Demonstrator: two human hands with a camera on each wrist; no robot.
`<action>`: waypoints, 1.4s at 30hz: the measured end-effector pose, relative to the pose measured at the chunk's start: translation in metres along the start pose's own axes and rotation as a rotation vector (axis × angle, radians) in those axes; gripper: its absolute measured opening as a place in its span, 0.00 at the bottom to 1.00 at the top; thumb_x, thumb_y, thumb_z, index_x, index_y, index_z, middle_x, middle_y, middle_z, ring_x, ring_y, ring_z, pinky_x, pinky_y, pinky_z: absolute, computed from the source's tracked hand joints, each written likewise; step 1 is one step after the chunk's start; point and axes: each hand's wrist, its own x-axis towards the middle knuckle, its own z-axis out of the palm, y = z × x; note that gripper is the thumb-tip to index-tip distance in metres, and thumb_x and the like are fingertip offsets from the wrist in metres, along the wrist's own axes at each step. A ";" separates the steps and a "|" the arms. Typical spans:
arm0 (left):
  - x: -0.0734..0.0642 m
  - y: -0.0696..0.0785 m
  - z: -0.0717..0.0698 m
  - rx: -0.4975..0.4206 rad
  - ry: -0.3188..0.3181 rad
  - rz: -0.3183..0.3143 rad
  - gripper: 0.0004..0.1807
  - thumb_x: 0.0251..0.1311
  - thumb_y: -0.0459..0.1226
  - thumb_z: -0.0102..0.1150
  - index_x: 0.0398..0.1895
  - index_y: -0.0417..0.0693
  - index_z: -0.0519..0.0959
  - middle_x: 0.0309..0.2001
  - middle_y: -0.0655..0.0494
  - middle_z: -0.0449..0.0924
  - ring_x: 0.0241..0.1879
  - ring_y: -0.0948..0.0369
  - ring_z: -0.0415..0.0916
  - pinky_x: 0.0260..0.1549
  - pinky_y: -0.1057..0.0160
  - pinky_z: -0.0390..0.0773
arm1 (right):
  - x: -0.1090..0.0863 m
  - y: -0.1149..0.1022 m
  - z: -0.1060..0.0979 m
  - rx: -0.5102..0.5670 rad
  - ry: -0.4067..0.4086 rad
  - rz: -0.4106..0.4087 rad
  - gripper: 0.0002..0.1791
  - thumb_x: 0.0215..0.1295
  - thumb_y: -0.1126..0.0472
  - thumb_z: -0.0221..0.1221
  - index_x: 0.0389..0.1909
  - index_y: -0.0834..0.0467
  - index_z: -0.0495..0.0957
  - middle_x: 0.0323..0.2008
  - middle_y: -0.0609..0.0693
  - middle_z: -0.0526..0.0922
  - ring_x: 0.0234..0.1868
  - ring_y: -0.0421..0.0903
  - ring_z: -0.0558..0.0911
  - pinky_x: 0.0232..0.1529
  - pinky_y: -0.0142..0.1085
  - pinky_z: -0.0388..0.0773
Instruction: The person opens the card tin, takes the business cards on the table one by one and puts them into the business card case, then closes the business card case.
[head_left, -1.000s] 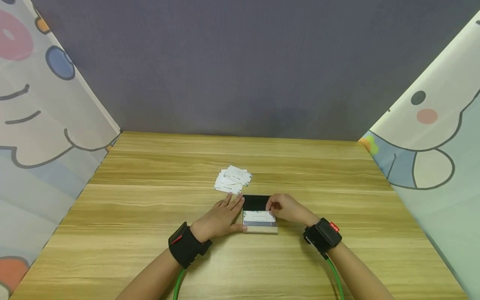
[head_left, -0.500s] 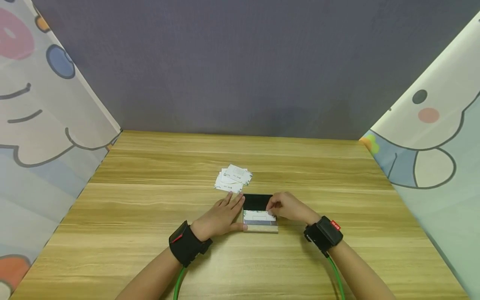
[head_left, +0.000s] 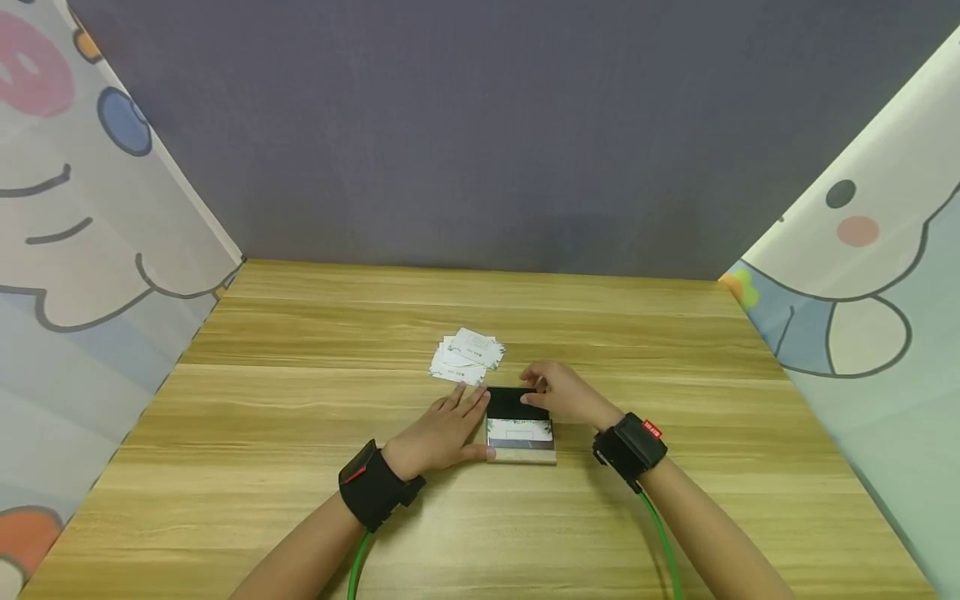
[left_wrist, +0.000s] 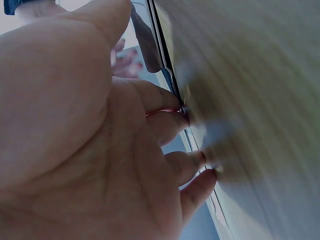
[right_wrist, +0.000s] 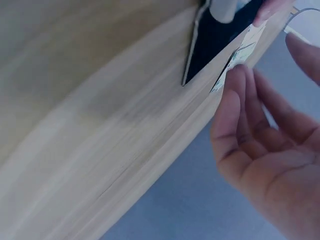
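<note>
A card holder [head_left: 506, 404] with a black inner panel lies opened flat on the table, and a white card [head_left: 519, 429] with a leafy border sits in its near half. My left hand [head_left: 438, 437] rests along the holder's left edge, fingers extended and thumb at its near left corner. Over the black panel's right side hovers my right hand [head_left: 566, 393], its fingers loosely bent and nothing seen between them. In the right wrist view, the black panel [right_wrist: 220, 40] appears apart from the fingers. Just beyond the left fingertips lie several overlapping white cards [head_left: 468, 354].
The wooden table [head_left: 300, 333] ends at a grey panel [head_left: 480, 150] at the back. Cartoon-printed sheets [head_left: 840, 333] flank both sides. Each wrist wears a black strap [head_left: 630, 443] with a green cable [head_left: 660, 533].
My right hand has let go of the card's right end and moved away from me, over the black panel, its fingers spreading somewhat. The left hand stays in place.
</note>
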 end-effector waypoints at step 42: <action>0.001 -0.001 0.000 -0.010 0.000 0.006 0.45 0.58 0.58 0.49 0.69 0.39 0.52 0.72 0.46 0.47 0.70 0.42 0.42 0.63 0.47 0.56 | 0.088 -0.005 0.020 -0.202 0.142 0.179 0.29 0.46 0.56 0.70 0.48 0.68 0.75 0.48 0.62 0.72 0.50 0.59 0.68 0.50 0.46 0.70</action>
